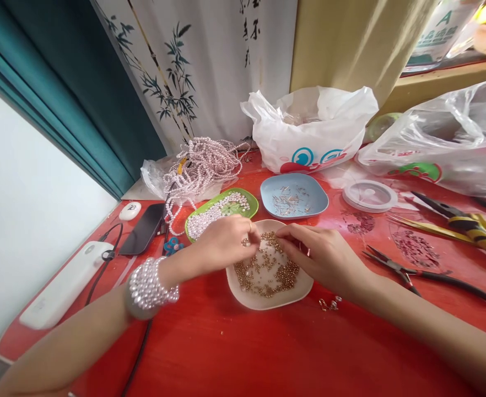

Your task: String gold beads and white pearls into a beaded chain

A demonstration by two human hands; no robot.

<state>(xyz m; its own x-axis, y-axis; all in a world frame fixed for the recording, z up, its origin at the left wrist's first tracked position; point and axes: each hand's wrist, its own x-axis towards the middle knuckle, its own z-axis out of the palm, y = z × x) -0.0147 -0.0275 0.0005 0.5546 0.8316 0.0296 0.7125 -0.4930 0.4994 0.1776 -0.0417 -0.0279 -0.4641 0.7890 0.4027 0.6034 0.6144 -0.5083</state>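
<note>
My left hand (228, 241) hovers over the left part of a white dish (243, 295), thumb and fingers pinched together. Whatever is between those fingertips is too small to make out. Gold beads (286, 274) are scattered in the dish, thickest along its lower and right sides. At the dish's upper right edge, my right hand (319, 251) has its fingers closed in a pinch, and their contents cannot be told. Strands of pearly beads (150, 286) wrap my left wrist. Behind my left hand, a green dish (251, 205) holds white pearl beads (210, 218).
A blue dish (321, 201) with small metal pins stands behind. Pearl strings (205, 160) lie heaped at back left, near a phone (142, 229) and power bank (67, 284). Pliers (433, 275) and a spool (370, 196) lie right; plastic bags (315, 132) line the back.
</note>
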